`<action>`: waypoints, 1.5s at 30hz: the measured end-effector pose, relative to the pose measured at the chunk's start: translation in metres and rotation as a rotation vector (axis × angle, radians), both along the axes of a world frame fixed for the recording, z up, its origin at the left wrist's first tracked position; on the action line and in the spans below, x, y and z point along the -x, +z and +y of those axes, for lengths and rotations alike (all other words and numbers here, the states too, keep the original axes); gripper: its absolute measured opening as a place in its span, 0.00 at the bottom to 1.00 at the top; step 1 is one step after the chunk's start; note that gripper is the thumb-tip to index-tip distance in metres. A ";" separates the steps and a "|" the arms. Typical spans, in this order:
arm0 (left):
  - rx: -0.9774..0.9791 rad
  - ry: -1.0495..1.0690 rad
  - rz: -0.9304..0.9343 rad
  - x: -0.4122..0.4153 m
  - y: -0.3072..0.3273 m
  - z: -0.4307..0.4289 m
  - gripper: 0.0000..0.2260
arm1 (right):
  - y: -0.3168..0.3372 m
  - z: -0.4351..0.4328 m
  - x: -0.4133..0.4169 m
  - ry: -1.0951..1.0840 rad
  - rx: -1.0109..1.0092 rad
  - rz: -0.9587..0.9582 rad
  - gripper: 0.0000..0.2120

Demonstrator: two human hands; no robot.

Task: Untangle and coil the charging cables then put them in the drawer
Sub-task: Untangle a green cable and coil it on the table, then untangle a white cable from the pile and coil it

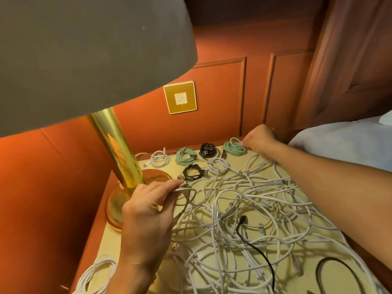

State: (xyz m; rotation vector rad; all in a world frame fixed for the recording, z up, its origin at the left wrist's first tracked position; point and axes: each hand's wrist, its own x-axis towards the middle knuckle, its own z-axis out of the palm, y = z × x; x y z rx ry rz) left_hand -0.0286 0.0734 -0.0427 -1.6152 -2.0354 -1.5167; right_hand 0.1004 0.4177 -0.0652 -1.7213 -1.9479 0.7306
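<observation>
A big tangle of white charging cables [250, 211] covers the pale nightstand top [305, 281], with a loose black cable [257, 250] running through it. My left hand [148, 217] pinches the end of a white cable [182, 188] at the tangle's left edge. My right hand [257, 139] reaches to the back and its fingers touch a coiled mint-green cable [233, 147]. Along the back lie more coils: a white one [159, 159], a second green one [185, 155], two black ones [209, 151] [193, 171], and another white one [217, 166]. No drawer is in view.
A brass lamp [118, 149] with a large grey shade [84, 54] stands at the left of the nightstand. An orange panelled wall with a gold switch plate [180, 97] is behind. A bed with a pale sheet [347, 141] lies to the right. Another white cable bundle [93, 276] lies at the front left.
</observation>
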 end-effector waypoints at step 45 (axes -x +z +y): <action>0.084 0.030 -0.264 -0.009 -0.004 0.014 0.08 | 0.073 -0.141 -0.022 0.548 -0.232 0.210 0.11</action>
